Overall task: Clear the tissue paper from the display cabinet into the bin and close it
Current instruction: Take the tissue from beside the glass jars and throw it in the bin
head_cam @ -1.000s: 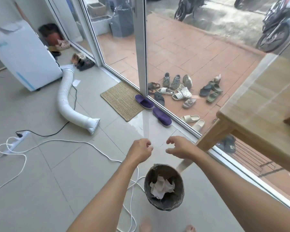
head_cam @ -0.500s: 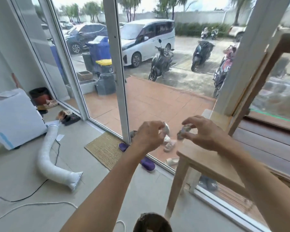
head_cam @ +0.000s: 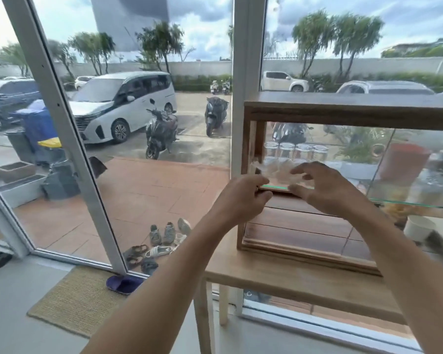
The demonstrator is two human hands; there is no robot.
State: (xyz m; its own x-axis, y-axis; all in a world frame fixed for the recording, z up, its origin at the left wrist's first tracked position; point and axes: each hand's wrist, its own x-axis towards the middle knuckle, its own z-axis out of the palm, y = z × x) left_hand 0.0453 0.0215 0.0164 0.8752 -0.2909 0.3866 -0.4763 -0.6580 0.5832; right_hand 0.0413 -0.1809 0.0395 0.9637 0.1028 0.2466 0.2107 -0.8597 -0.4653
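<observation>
The display cabinet [head_cam: 343, 112], a wooden frame with glass sides, stands on a wooden table [head_cam: 279, 275] by the window. Both my arms are raised in front of its left end. My left hand [head_cam: 241, 198] has its fingers curled in, close to the cabinet's front left corner, and nothing shows in it. My right hand [head_cam: 325, 187] is beside it with fingers spread and bent, empty, in front of the glass. No tissue paper and no bin are in view. Whether the cabinet's front is open or closed is unclear through the reflections.
Several glass jars [head_cam: 294, 149] stand on the glass shelf inside. A white cup [head_cam: 420, 227] sits further right. A woven doormat [head_cam: 79, 300] and a purple slipper [head_cam: 124, 283] lie on the floor by the white-framed glass door [head_cam: 62, 139]. Shoes lie outside.
My view has swung up from the bin on the floor, with crumpled tissue in it, to the cabinet. Both hands rose from above the bin to the cabinet's left front.
</observation>
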